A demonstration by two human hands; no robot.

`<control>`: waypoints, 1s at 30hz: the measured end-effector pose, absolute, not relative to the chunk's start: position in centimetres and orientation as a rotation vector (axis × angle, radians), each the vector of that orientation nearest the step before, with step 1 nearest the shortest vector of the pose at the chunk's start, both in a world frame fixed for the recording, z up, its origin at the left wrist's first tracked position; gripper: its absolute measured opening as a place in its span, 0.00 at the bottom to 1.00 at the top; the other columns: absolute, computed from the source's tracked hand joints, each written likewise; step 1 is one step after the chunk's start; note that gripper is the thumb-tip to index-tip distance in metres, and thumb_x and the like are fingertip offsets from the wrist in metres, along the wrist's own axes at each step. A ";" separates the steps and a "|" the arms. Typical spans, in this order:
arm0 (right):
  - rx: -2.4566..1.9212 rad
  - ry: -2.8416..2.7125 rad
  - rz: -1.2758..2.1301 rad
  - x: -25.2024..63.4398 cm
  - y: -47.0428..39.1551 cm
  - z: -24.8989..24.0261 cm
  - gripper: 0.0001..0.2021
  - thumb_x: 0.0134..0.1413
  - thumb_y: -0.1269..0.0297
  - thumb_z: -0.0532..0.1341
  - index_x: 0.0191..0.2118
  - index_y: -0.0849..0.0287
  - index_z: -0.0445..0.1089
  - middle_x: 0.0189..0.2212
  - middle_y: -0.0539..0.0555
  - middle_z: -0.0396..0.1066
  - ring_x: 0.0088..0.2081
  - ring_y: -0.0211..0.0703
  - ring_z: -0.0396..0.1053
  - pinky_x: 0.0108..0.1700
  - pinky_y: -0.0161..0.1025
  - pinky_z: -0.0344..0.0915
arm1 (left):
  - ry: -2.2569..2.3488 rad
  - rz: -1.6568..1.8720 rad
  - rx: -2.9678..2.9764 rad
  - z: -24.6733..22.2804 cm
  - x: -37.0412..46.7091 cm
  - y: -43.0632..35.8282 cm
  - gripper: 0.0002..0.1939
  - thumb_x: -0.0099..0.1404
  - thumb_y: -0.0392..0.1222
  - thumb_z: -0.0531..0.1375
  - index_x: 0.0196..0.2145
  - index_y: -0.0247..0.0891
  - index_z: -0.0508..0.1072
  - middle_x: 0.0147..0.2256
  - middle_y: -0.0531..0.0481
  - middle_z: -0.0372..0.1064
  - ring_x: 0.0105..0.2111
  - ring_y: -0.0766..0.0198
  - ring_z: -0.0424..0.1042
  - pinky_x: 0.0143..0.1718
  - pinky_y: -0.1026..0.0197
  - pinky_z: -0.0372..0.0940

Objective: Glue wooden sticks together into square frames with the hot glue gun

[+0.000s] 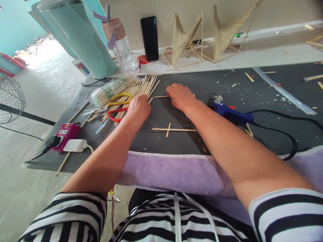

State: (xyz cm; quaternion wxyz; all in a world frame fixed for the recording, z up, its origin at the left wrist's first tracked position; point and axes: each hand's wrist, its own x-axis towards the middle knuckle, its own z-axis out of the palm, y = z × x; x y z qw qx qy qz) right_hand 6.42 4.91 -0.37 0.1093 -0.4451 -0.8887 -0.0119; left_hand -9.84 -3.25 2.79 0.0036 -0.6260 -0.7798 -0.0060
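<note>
My left hand (140, 107) is closed at the right side of a loose pile of wooden sticks (145, 85), just right of the scissors (117, 114) with yellow and red handles; what its fingers hold is hidden. My right hand (180, 96) is closed, its fingertips on the right end of a thin wooden stick (160, 96) lying on the dark board. Below the hands, a long stick (184, 130) is crossed by a short stick (168, 130); its right end reaches my right forearm.
A blue glue gun (233, 114) with a black cable lies right of my right forearm. Behind stand a phone (149, 38), a water bottle (121, 47), a green jug (83, 37) and stick models (183, 40). A pink power strip (67, 132) is at left.
</note>
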 end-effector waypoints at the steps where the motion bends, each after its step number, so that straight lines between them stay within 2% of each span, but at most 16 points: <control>1: -1.304 -2.616 -0.033 6.4 4.9 -0.4 0.16 0.55 0.79 0.51 0.46 0.60 0.68 0.44 0.63 0.69 0.46 0.54 0.66 0.41 0.45 0.60 | -2.437 0.016 -1.971 3.0 -9.7 -3.4 0.16 0.58 0.37 0.54 0.41 0.37 0.78 0.41 0.39 0.76 0.45 0.50 0.72 0.45 0.56 0.65; 7: -1.306 -2.639 -0.025 6.5 4.8 -0.2 0.17 0.57 0.78 0.50 0.48 0.59 0.68 0.45 0.62 0.68 0.46 0.53 0.66 0.40 0.44 0.59 | -2.390 0.168 -1.985 3.2 -9.2 -3.6 0.17 0.60 0.36 0.52 0.41 0.34 0.79 0.40 0.38 0.76 0.45 0.50 0.73 0.45 0.57 0.65; 14: -1.290 -2.638 -0.039 6.6 4.7 -0.2 0.18 0.55 0.78 0.50 0.48 0.59 0.67 0.45 0.63 0.68 0.45 0.54 0.67 0.40 0.44 0.59 | -2.388 0.099 -1.910 2.6 -9.0 -3.3 0.17 0.60 0.35 0.51 0.41 0.32 0.77 0.40 0.36 0.75 0.43 0.48 0.74 0.42 0.55 0.66; 19: -1.294 -2.624 -0.044 6.6 4.6 -0.3 0.17 0.55 0.78 0.50 0.48 0.59 0.68 0.45 0.63 0.69 0.44 0.53 0.67 0.40 0.45 0.59 | -2.394 -0.006 -1.891 2.6 -9.3 -3.3 0.17 0.59 0.34 0.51 0.41 0.35 0.77 0.40 0.37 0.76 0.42 0.48 0.74 0.40 0.55 0.66; 25: -1.281 -2.615 -0.020 6.6 4.8 -0.5 0.18 0.56 0.77 0.50 0.49 0.59 0.68 0.45 0.63 0.68 0.45 0.53 0.66 0.42 0.45 0.60 | -2.428 -0.064 -1.892 2.2 -10.0 -3.0 0.18 0.59 0.36 0.52 0.44 0.39 0.77 0.42 0.40 0.76 0.44 0.49 0.73 0.43 0.55 0.65; 30: -1.289 -2.618 -0.004 6.6 4.8 -0.4 0.18 0.55 0.79 0.50 0.48 0.59 0.67 0.46 0.63 0.68 0.46 0.55 0.67 0.42 0.47 0.60 | -2.402 -0.101 -1.952 2.0 -10.4 -2.7 0.19 0.57 0.35 0.53 0.42 0.39 0.79 0.42 0.42 0.77 0.45 0.51 0.73 0.45 0.56 0.65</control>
